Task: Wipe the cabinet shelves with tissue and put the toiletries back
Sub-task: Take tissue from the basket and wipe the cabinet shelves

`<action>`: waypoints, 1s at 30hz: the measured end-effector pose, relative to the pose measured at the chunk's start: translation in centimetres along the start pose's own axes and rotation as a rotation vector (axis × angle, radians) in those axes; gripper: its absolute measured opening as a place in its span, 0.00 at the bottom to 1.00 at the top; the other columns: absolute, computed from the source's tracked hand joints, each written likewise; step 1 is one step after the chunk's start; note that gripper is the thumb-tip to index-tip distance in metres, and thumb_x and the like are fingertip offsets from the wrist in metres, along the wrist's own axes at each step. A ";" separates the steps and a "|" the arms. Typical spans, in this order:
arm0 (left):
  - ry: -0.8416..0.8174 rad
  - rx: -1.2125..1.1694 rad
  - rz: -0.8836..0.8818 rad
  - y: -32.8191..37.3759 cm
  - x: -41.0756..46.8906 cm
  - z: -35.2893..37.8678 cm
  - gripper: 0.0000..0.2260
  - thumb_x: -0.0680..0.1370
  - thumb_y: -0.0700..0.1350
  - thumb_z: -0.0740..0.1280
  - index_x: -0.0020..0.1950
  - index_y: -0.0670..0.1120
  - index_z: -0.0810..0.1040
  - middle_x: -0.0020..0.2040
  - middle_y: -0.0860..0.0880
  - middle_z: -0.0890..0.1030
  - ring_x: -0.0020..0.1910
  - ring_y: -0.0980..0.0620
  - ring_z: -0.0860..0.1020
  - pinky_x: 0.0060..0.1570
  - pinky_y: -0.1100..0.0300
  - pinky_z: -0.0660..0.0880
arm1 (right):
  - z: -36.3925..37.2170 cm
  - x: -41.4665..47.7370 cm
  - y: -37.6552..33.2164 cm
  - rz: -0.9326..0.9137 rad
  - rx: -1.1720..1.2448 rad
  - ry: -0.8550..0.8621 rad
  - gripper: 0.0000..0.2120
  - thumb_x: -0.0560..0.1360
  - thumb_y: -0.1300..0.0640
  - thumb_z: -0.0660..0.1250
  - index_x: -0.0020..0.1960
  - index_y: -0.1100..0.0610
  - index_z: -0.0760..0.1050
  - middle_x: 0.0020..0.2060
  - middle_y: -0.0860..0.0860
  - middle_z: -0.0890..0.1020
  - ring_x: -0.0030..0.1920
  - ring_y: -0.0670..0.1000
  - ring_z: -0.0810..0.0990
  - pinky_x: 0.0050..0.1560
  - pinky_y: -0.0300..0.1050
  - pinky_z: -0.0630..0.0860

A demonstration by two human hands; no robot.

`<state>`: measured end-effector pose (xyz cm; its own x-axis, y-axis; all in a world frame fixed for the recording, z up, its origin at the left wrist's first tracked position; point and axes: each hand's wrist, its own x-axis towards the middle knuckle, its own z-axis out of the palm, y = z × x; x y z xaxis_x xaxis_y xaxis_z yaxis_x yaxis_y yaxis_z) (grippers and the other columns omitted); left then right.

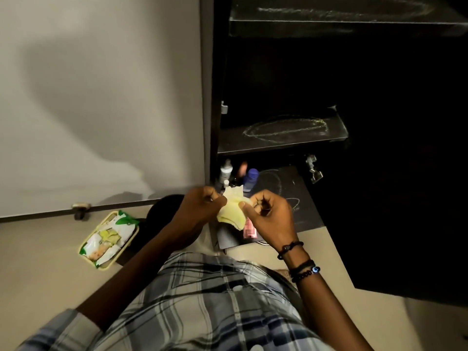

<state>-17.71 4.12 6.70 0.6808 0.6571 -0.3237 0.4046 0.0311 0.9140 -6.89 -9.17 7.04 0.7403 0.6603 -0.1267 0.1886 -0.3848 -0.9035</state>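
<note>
A person prepares a yellow tissue at an open cabinet, left hand and right hand each pinching an edge, the tissue between them. The smudged middle shelf looks unwiped; the next move likely calls for bunching the tissue and reaching up. Toiletries stand low in the cabinet.

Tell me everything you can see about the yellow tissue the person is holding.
The tissue is pale yellow, soft and paper-like, bunched into loose folded layers, with a whiter crinkled edge on top. It is held up in front of the open cabinet's lowest shelf, resting on no surface. The left hand pinches its left side and the right hand pinches its right, perhaps folding it.
</note>
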 end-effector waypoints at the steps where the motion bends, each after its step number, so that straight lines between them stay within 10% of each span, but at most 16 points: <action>1: -0.005 -0.001 0.012 0.2 0.1 0.4 0.08 0.74 0.33 0.67 0.38 0.28 0.74 0.30 0.45 0.74 0.25 0.62 0.71 0.27 0.74 0.68 | -0.4 0.0 0.2 -0.006 0.002 -0.006 0.07 0.71 0.58 0.73 0.39 0.58 0.76 0.29 0.46 0.75 0.29 0.41 0.71 0.31 0.31 0.70; 9: -0.195 -0.132 0.020 1.7 1.3 3.1 0.14 0.71 0.31 0.71 0.53 0.43 0.78 0.45 0.48 0.82 0.42 0.54 0.83 0.39 0.64 0.80 | -3.3 0.6 2.1 -0.024 0.128 0.001 0.05 0.75 0.60 0.67 0.42 0.58 0.73 0.25 0.42 0.69 0.29 0.41 0.67 0.32 0.35 0.68; 16: -0.294 0.048 0.129 2.7 1.9 6.2 0.07 0.75 0.36 0.68 0.49 0.32 0.78 0.36 0.47 0.80 0.29 0.61 0.80 0.28 0.69 0.74 | -5.2 1.3 2.8 -0.053 0.204 0.067 0.03 0.75 0.60 0.68 0.45 0.59 0.76 0.25 0.42 0.78 0.28 0.39 0.75 0.31 0.31 0.70; 21: -0.264 0.240 0.281 3.3 3.0 8.0 0.08 0.78 0.39 0.65 0.40 0.36 0.77 0.33 0.40 0.77 0.31 0.52 0.75 0.33 0.61 0.72 | -7.0 2.1 3.5 0.141 0.333 -0.056 0.18 0.71 0.56 0.73 0.59 0.56 0.72 0.48 0.51 0.83 0.48 0.48 0.83 0.47 0.40 0.80; 25: -0.141 0.372 0.429 4.0 4.8 9.8 0.08 0.77 0.44 0.66 0.38 0.46 0.75 0.31 0.53 0.72 0.30 0.58 0.70 0.33 0.66 0.66 | -8.1 3.0 4.6 0.267 0.539 -0.156 0.19 0.70 0.66 0.72 0.59 0.58 0.74 0.50 0.54 0.84 0.51 0.54 0.83 0.55 0.54 0.79; 30: -0.040 0.758 0.744 5.8 7.5 10.8 0.18 0.78 0.53 0.61 0.65 0.48 0.73 0.59 0.49 0.76 0.59 0.52 0.72 0.60 0.53 0.70 | -10.1 6.5 7.3 0.251 0.297 0.148 0.15 0.69 0.67 0.73 0.53 0.56 0.78 0.45 0.51 0.83 0.42 0.46 0.81 0.43 0.39 0.79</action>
<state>-3.71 1.10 6.92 0.9275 0.2919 0.2337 0.1434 -0.8549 0.4985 5.81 -14.19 3.69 0.8283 0.4619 -0.3172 -0.1875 -0.3049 -0.9337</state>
